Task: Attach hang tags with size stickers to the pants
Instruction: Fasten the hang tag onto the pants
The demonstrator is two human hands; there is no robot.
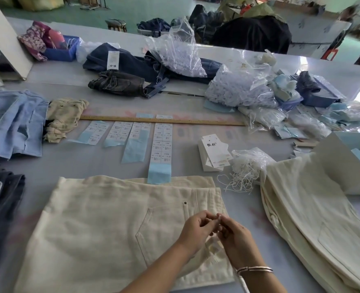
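Your left hand (198,226) and right hand (235,233) met just above the cream pants (103,225) spread flat in front of you, fingertips pinched together on something small and pale, perhaps a string end, though it was too small to tell for sure. The hands worked over the right side of the pants, close to the pocket seam and below a dark rivet (184,202). A thin bracelet (255,269) sat on your right wrist. To your right lay a stack of more cream pants (306,208), partly under a white box (344,163). Between the two, just past the waistband, a loose tangle of white strings (243,176) spilled from a clear bag. Next to it stood a small pile of white hang tags (215,151) with dark printed characters, well apart from your hands. Farther out, four strips of size stickers (162,142) on blue backing lay side by side, the longest one reaching down to overlap the waistband edge. Beyond them a long wooden ruler (162,120) ran across the table (111,161). At the left lay folded light blue pants (12,121) and a crumpled beige garment (62,117). Toward the far edge were dark jeans (124,64), clear plastic bags (179,51) of white pieces, and a blue basket (61,51).
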